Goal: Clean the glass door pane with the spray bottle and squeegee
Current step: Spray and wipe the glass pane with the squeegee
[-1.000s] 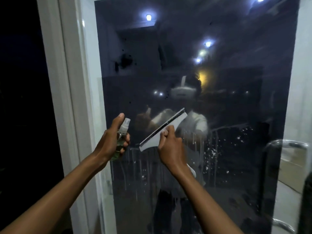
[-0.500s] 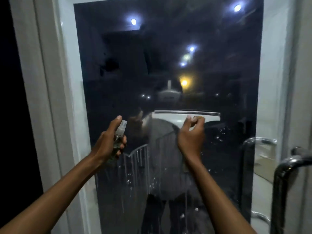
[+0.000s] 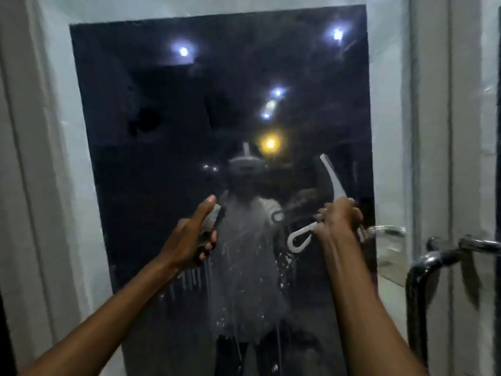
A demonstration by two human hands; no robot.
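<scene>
Dark pane (image 3: 162, 185) — squeegee (image 3: 332, 183) in right grip (image 3: 339, 221)

No writing, label, brand or number can be read anywhere here: the spray bottle (image 3: 211, 221) shows no legible label in this dim light, the white squeegee (image 3: 332, 180) carries no visible mark, and the dark glass pane (image 3: 162, 158) gives back only reflected lights, no signs

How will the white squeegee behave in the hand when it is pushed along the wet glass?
The squeegee is thin pale plastic, so probably light and fairly stiff. Drips on the glass pane suggest it may get slippery. The right hand grips near its looped handle, which likely helps control.
</scene>
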